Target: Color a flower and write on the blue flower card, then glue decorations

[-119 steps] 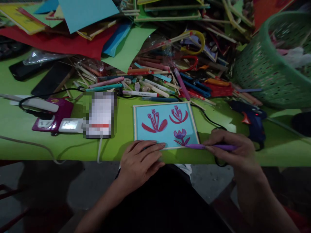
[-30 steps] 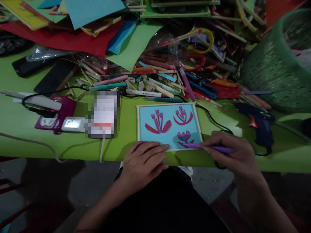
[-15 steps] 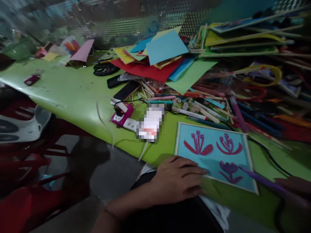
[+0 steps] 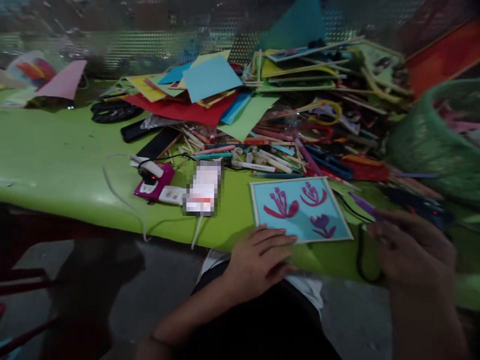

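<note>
A blue card framed with thin pale sticks lies on the green table, bearing two magenta flowers and one purple flower. My left hand rests at the card's near left edge, palm down, fingers stretched out, holding nothing. To the right of the card my right hand grips a purple pen, its tip pointing up and left, lifted off the card. A black cord hangs in a loop below that hand; whether it joins the pen I cannot tell.
A phone with a white cable lies beside a magenta power adapter. Behind them are scattered markers and sticks, coloured paper and stacked frames. A green basket stands at the right. The table's front edge runs below my hands.
My view has swung right, bringing the green basket in. My right hand has drawn the purple pen away from the purple flower, off the card's right side. My left hand stays by the card.
</note>
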The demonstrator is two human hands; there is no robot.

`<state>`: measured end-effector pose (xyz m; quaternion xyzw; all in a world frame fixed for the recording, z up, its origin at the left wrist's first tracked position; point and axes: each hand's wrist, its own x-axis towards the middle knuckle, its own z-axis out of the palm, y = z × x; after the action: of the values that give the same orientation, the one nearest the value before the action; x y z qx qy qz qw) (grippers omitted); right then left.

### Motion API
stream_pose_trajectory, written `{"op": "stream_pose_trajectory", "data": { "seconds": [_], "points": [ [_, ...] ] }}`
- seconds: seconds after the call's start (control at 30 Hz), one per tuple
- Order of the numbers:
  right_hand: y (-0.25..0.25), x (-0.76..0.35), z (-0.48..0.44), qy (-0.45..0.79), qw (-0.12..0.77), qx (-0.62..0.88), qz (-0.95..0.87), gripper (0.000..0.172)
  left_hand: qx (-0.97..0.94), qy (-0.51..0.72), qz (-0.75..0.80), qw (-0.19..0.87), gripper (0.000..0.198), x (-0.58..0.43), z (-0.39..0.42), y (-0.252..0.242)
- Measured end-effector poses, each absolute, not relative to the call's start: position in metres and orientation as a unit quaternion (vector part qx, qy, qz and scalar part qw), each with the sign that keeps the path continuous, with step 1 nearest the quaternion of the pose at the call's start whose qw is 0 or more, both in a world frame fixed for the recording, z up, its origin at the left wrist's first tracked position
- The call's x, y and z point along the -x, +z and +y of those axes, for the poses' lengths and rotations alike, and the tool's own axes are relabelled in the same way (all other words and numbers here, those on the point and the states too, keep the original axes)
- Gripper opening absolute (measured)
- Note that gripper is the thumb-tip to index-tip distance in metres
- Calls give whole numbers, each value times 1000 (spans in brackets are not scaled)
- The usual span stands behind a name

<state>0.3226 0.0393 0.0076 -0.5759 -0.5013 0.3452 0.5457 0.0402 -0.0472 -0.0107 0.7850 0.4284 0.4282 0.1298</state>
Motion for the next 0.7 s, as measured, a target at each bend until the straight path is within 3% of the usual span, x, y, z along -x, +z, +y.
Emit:
{"op": "stream_pose_trajectory", "data": {
  "seconds": [0.13, 0.4, 0.7],
  "points": [
    [10, -315, 46, 384, 639, 524, -411, 17, -759, 465, 428, 156, 16, -27, -50, -10],
    [11, -328, 51, 441, 634, 477, -418, 10, -750, 429, 486, 129, 18, -9, -40, 0],
    [4, -329, 58, 449, 680, 434, -384, 22, -686, 430, 541, 228, 31, -8, -34, -4]
  ]
}}
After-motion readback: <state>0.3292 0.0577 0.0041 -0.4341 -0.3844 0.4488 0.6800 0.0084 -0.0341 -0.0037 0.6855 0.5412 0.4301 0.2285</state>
